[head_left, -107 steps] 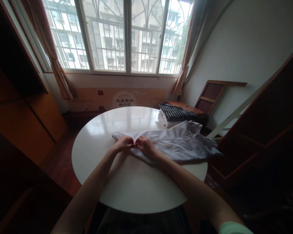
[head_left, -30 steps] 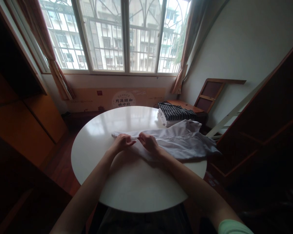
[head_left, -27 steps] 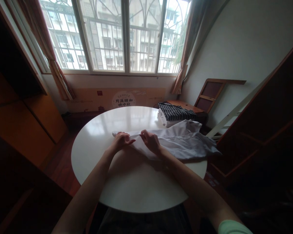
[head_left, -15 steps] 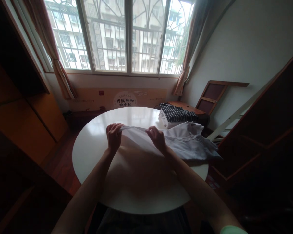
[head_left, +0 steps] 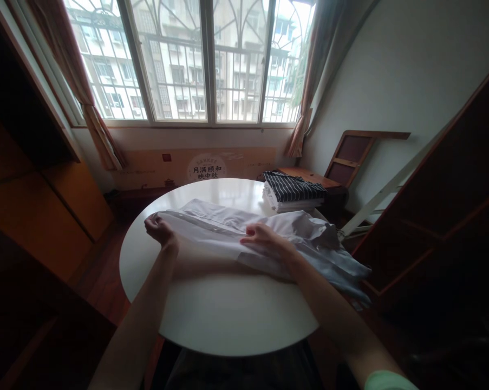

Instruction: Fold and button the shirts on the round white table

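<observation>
A white shirt (head_left: 212,216) is stretched across the round table, its bunched part trailing over the right edge. At its left end, my left hand (head_left: 161,228) is closed on the edge of the cloth. My right hand (head_left: 263,238) pinches the shirt near its middle, thumb and finger together, with the cloth running beneath the wrist. Between my hands the upper edge lies in a long, slanting fold. Behind the shirt on the right sits a stack of folded clothes (head_left: 293,187), black with white stripes on top and white below; neither hand touches it.
The white round table (head_left: 236,319) stands close in front of me. Beyond it are a wooden chair (head_left: 350,157), a barred window (head_left: 179,81) and a printed cardboard panel (head_left: 155,162). Dark wooden furniture (head_left: 423,216) leans in from the right, and an orange-brown cabinet (head_left: 73,200) stands left.
My left hand has moved left and slightly down, drawing the shirt's edge out along the table. My right hand has dropped a little lower. More cloth now lies spread across the table.
</observation>
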Available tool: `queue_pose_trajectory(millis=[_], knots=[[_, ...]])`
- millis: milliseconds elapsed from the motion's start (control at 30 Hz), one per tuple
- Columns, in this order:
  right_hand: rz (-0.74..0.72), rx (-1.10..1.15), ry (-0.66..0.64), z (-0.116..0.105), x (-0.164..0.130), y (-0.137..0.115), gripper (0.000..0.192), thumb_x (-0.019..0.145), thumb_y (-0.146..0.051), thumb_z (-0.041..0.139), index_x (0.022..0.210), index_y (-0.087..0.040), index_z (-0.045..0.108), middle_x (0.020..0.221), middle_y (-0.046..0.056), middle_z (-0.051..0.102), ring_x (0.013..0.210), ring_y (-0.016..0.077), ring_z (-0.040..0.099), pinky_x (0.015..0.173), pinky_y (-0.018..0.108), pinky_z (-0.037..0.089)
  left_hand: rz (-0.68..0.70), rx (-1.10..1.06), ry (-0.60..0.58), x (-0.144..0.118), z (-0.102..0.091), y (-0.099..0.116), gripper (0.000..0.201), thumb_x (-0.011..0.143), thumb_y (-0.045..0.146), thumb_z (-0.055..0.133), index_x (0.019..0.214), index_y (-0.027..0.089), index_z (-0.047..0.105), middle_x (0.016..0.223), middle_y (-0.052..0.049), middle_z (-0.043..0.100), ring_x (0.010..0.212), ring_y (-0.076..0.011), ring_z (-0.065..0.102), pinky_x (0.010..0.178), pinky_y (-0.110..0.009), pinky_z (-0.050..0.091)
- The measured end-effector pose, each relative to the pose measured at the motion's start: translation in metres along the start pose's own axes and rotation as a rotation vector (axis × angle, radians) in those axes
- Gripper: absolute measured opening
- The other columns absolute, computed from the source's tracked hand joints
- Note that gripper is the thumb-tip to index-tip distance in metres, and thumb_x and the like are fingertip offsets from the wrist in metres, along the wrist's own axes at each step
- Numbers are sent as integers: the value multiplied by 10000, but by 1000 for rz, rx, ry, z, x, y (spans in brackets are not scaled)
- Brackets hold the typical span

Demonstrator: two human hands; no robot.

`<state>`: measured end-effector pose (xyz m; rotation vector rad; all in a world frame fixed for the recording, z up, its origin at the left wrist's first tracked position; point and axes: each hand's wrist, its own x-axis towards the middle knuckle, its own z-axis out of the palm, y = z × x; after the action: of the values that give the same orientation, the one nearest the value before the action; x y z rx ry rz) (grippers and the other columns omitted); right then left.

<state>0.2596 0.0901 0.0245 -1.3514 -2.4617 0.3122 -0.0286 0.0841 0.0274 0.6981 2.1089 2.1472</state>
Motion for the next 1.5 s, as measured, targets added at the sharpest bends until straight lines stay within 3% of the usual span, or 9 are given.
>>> queue_pose_trajectory(millis=[100, 167, 333, 400, 733, 867, 1133, 1367, 1500], knots=[[22, -5, 9, 6, -1, -4, 213, 693, -349, 634, 609, -156, 598, 579, -11, 532, 534, 91, 419, 495, 216, 264, 393, 53, -69, -17, -1, 6, 263, 734, 98, 425, 982, 150, 494, 1066, -105, 527, 1057, -239, 456, 952, -416, 324], [11, -6, 44, 11, -1, -7, 221, 704, -354, 619, 608, -157, 593, 586, -7, 538, 537, 91, 420, 499, 215, 264, 649, 70, -255, -36, 0, 8, 299, 738, 105, 429, 1024, 165, 495, 1123, -102, 518, 1117, -231, 431, 995, -409, 287], [-14, 3, 110, 21, -1, -14, 247, 734, -370, 583, 608, -158, 581, 553, -21, 518, 526, 83, 401, 508, 207, 254, 1031, 197, -1192, -82, 12, -1, 261, 782, 267, 502, 1035, 208, 532, 1109, -63, 565, 1068, -195, 484, 959, -355, 340], [-17, 18, 108, 23, -1, -15, 245, 742, -368, 573, 615, -158, 583, 554, -23, 518, 529, 82, 404, 512, 203, 254, 1033, 259, -1393, -91, 15, -5, 296, 754, 367, 552, 1006, 211, 550, 1130, -67, 554, 1058, -206, 486, 939, -361, 356], [34, 17, 52, 23, 6, -7, 374, 851, -379, 434, 620, -147, 616, 551, 10, 549, 525, 94, 439, 510, 218, 258, 838, 255, -1474, -83, 8, 1, 306, 694, 420, 595, 893, 187, 603, 761, -1, 591, 694, -128, 521, 657, -235, 413], [90, 9, 22, 17, 6, -2, 230, 743, -399, 594, 780, -180, 654, 686, 26, 621, 611, 129, 521, 527, 213, 306, 828, 255, -1581, -87, 2, 9, 243, 729, 375, 550, 814, 172, 652, 581, 33, 504, 534, -75, 422, 511, -186, 320], [6, 66, -182, -3, -8, 6, 683, 453, -518, 757, 1019, -196, 554, 801, 17, 600, 666, 152, 537, 561, 219, 376, 930, 310, -1790, -102, -13, 25, 270, 671, 436, 626, 709, 171, 657, 515, 46, 484, 478, -65, 386, 470, -200, 244], [-16, 102, -351, -9, -11, -11, 152, 632, -306, 637, 699, -169, 637, 601, -23, 584, 544, 100, 479, 486, 204, 298, 947, 293, -1878, -108, -16, 29, 217, 667, 380, 639, 686, 166, 609, 555, 49, 493, 506, -73, 391, 487, -204, 261], [-13, 120, -343, -13, -14, -18, 122, 635, -261, 614, 701, -163, 643, 602, -23, 595, 548, 95, 489, 481, 198, 292, 929, 230, -1926, -107, -11, 25, 205, 681, 330, 618, 617, 147, 551, 567, 50, 460, 535, -72, 378, 502, -199, 278]])
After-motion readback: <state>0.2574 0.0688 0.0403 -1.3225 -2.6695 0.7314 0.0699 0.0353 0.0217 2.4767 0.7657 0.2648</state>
